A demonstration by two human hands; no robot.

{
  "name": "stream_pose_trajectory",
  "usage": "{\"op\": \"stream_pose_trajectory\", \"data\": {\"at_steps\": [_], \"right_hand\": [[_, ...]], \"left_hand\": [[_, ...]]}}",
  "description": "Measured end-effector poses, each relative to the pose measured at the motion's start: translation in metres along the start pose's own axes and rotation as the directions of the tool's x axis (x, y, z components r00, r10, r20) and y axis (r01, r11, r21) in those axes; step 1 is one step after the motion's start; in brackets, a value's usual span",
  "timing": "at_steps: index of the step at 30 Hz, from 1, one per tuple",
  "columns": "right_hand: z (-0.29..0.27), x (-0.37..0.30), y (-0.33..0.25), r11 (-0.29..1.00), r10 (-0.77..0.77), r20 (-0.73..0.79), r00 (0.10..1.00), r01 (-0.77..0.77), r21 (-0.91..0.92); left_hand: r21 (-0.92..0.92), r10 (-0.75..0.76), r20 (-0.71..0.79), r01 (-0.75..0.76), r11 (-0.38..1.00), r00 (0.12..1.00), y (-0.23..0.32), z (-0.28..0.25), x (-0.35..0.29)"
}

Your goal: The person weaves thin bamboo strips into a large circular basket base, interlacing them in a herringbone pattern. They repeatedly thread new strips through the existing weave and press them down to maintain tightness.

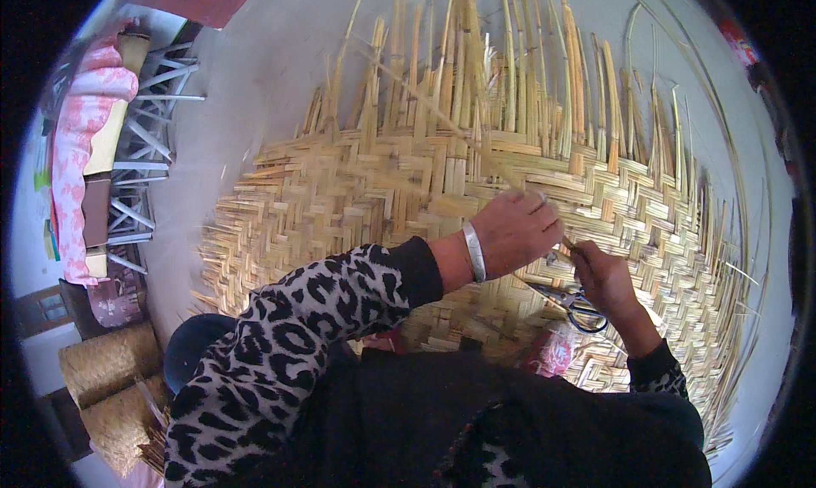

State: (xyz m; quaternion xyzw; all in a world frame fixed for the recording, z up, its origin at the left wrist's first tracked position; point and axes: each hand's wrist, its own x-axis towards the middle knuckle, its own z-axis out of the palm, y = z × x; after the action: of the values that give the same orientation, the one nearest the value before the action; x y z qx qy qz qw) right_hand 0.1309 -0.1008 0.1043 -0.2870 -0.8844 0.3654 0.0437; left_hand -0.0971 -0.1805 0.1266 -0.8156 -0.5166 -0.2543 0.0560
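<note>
Mid-weave I judge: my left hand [510,231] pinches a long bamboo strip [442,118] over the woven mat [340,199] on the floor, right hand [602,275] grips its near end beside scissors [578,305]; next needs threading it under.

Large woven bamboo mat [357,190]: pale yellow flat strips, herringbone plaiting, lying flat on floor, loose unwoven ends fanning out at far edge. Single thin bamboo strip [442,118] slants from far left toward mat centre.
</note>
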Motion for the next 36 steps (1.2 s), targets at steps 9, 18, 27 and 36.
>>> {"op": "stream_pose_trajectory", "data": {"at_steps": [9,18,27,36], "right_hand": [[-0.004,-0.017,0.012,0.989,-0.150,-0.037,0.988,0.150,-0.002],[-0.012,-0.026,0.028,0.995,-0.093,-0.072,0.993,0.095,0.016],[-0.037,-0.006,0.037,0.985,0.010,-0.187,0.982,0.022,0.170],[-0.053,0.020,0.036,0.994,-0.105,-0.288,0.952,0.098,-0.038]], "left_hand": [[-0.135,-0.038,0.916,0.397,0.908,0.399,-0.025,0.006,0.020],[-0.111,-0.030,0.931,0.360,0.926,0.365,-0.033,-0.038,0.031],[0.082,-0.095,0.851,0.049,0.995,0.517,-0.032,-0.148,0.104],[0.241,-0.183,0.703,0.012,0.971,0.687,-0.026,-0.142,0.094]]}}
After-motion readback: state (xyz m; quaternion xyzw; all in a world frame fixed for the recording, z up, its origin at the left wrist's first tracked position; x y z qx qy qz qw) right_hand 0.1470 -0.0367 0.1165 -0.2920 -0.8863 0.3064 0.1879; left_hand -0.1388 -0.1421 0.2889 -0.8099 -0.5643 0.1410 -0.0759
